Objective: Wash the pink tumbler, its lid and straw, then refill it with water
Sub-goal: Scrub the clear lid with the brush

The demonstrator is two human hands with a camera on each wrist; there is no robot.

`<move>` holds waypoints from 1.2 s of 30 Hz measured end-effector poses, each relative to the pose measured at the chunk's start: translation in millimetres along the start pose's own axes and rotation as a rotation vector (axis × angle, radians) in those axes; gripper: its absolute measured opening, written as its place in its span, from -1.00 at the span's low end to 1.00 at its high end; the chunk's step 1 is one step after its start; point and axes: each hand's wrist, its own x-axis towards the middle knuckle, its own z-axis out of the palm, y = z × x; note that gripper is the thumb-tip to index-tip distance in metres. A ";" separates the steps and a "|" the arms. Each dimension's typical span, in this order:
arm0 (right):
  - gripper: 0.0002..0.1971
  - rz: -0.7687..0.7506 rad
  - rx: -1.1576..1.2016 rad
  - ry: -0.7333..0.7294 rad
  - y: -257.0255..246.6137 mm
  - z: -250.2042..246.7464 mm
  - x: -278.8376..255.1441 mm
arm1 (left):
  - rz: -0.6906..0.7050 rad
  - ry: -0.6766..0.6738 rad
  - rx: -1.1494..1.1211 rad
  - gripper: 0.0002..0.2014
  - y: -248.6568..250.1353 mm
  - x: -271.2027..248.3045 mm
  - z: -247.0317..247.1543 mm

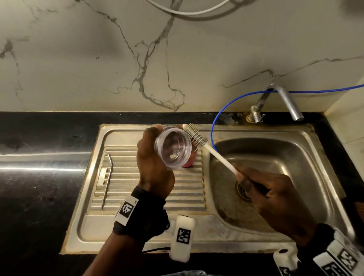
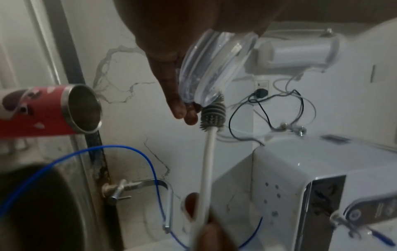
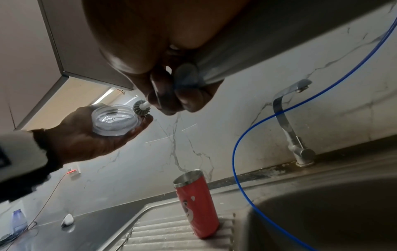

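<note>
My left hand (image 1: 152, 153) grips the clear lid (image 1: 172, 150) above the drainboard, its open side turned toward me. My right hand (image 1: 259, 186) grips the white handle of a bottle brush (image 1: 220, 160). The brush's grey bristle head (image 1: 195, 134) touches the lid's far right rim. In the left wrist view the brush head (image 2: 212, 113) sits just under the lid (image 2: 214, 68). The pink tumbler (image 3: 197, 203) stands upright and open on the drainboard, mostly hidden behind the lid in the head view. A bent metal straw (image 1: 108, 182) lies on the drainboard's left side.
The sink basin (image 1: 283, 158) with its drain lies to the right, under a steel tap (image 1: 287, 102). A blue tube (image 1: 214, 127) loops from the wall into the basin. A white tagged device (image 1: 183, 235) rests on the sink's front edge. Black countertop (image 1: 23, 170) extends left.
</note>
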 end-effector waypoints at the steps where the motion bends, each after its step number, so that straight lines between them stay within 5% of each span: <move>1: -0.66 0.003 0.017 -0.008 0.1 2.8 -3.2 | -0.101 0.028 -0.123 -0.69 2.7 2.5 -0.7; 5: -0.73 -0.008 0.022 -0.005 -3.5 14.1 -19.6 | -0.279 0.058 -0.349 -0.46 10.4 7.0 -3.0; 13: -0.67 -0.047 -0.020 0.117 -18.8 26.9 -8.7 | -0.330 0.083 -0.359 -0.56 7.6 2.0 5.8; 23: -0.68 -0.015 0.057 0.078 -23.4 35.2 -22.0 | -0.237 0.074 -0.582 -0.40 13.7 11.5 6.0; 30: -0.66 0.044 0.083 0.108 -21.3 34.4 -7.9 | -0.313 0.106 -0.443 -0.56 -1.9 1.7 16.5; 36: -0.68 0.050 0.153 0.069 -23.8 40.9 -23.1 | -0.271 0.127 -0.589 -0.48 8.7 14.3 13.6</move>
